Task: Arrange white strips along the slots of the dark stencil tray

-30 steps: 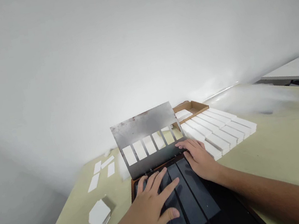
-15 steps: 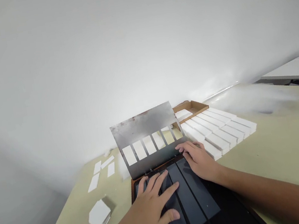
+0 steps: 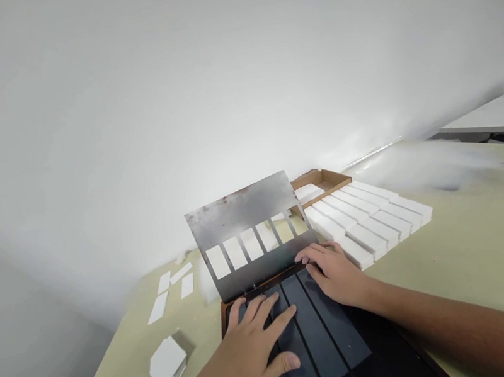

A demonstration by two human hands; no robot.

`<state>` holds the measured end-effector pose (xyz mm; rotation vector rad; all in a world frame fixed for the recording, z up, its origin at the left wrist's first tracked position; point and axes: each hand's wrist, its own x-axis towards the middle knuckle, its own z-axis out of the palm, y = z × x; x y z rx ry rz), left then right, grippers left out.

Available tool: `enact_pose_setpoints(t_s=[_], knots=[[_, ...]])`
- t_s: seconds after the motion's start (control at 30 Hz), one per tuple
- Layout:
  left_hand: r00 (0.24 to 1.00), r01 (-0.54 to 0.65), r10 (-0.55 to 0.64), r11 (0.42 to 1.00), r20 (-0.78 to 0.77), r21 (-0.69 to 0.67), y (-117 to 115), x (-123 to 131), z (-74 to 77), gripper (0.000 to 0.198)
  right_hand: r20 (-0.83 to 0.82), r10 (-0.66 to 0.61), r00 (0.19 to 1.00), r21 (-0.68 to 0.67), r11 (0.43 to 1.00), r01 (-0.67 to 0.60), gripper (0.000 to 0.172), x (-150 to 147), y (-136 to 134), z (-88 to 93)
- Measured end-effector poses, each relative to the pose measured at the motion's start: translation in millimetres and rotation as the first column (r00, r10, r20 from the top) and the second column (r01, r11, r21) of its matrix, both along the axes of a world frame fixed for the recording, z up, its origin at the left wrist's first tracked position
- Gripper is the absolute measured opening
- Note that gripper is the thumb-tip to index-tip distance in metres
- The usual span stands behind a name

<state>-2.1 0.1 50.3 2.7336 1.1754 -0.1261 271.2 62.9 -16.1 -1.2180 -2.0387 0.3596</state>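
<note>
Several dark grey strips (image 3: 309, 326) lie side by side on a black board with a brown edge. My left hand (image 3: 254, 354) rests over the left strips with its fingers spread, holding nothing. At the far right end of the strips is my right hand (image 3: 329, 272), its fingers bent and near the bottom edge of a raised metal plate (image 3: 246, 199). The plate leans back at the board's far side and has a row of rectangular cut-outs. Whether the right fingers touch the plate or a strip I cannot tell.
White card stacks (image 3: 376, 220) stand in two rows at the right, in front of a shallow cardboard box (image 3: 327, 180). At the left lie a small white stack (image 3: 167, 362) and loose white cards (image 3: 158, 307) on the yellowish table (image 3: 471, 243). A white wall stands behind.
My left hand has shifted slightly left and towards me across the strips. My right hand has moved slightly down, away from the metal plate.
</note>
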Motion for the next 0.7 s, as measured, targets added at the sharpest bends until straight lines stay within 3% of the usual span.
enact_pose_setpoints(t_s=[0.5,0.7], knots=[[1.000,-0.028,0.028,0.999,-0.004,0.037,0.5,0.0,-3.6,0.063,-0.025,0.022,0.999,-0.008,1.000,-0.022,0.028,-1.4,-3.8,5.1],[1.000,-0.030,0.029,0.997,0.011,0.075,6.5,-5.7,5.6,0.061,-0.035,0.030,0.999,-0.013,0.999,-0.030,0.028,-1.4,-4.8,6.1]])
